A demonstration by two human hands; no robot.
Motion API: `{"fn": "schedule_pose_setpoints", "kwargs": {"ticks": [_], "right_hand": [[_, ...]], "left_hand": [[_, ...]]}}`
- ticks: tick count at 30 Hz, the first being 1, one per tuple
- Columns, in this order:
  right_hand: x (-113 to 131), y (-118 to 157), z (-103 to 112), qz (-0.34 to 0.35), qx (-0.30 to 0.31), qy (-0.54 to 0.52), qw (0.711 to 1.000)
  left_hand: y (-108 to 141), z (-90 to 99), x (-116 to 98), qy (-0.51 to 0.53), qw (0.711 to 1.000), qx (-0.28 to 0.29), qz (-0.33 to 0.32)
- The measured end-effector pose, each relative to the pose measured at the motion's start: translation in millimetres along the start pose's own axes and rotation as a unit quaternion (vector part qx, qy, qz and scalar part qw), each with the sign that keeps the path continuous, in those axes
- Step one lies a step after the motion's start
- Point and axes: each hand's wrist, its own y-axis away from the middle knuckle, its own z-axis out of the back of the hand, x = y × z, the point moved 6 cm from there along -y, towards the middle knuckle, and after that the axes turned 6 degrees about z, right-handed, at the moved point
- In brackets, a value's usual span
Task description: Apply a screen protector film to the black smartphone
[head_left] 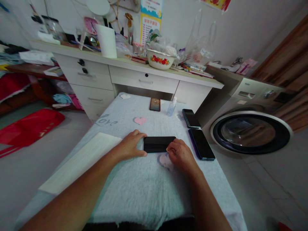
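A black smartphone [156, 144] lies lengthwise across the cloth-covered table, its dark screen facing up. My left hand [131, 144] grips its left end, with the thumb at the near edge and the fingers at the far edge. At the right end, my right hand [179, 154] is closed, its fingertips touching the near right corner; whatever may be between those fingers is hidden. Two more dark-screened phones lie to the right, a nearer phone [201, 144] and a farther phone [191, 118]. Beyond my hands are a brownish phone [155, 104] and a clear spray bottle [171, 107].
A long pale strip [79, 163] lies along the table's left side. Behind stands a white desk [91, 72] bearing a flowered bowl [160, 60] and a paper roll [107, 41]. A washing machine [250, 96] stands to the right; a red bag [31, 126] is at left.
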Motion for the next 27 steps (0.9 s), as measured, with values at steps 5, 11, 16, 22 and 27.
{"fn": "schedule_pose_setpoints", "kwargs": {"ticks": [5,11,16,22,27], "right_hand": [[-5.0,0.9,2.1,-0.012,-0.007,0.01,1.0],[-7.4,1.6,4.3,-0.018,-0.02,0.019,0.999],[-6.7,0.8,4.7,-0.026,-0.02,0.023,0.999],[-6.4,-0.8,3.1,-0.029,-0.024,0.029,0.999],[-6.1,-1.7,1.4,-0.019,-0.036,0.026,0.999]], "left_hand": [[-0.1,-0.1,-0.2,0.011,1.0,0.002,0.0],[-0.7,-1.0,1.2,0.011,1.0,-0.002,-0.002],[-0.2,-0.3,-0.1,0.014,1.0,-0.003,0.0],[-0.3,-0.1,0.1,0.009,1.0,-0.001,0.004],[-0.6,0.1,-0.5,0.001,1.0,0.0,0.0]]}}
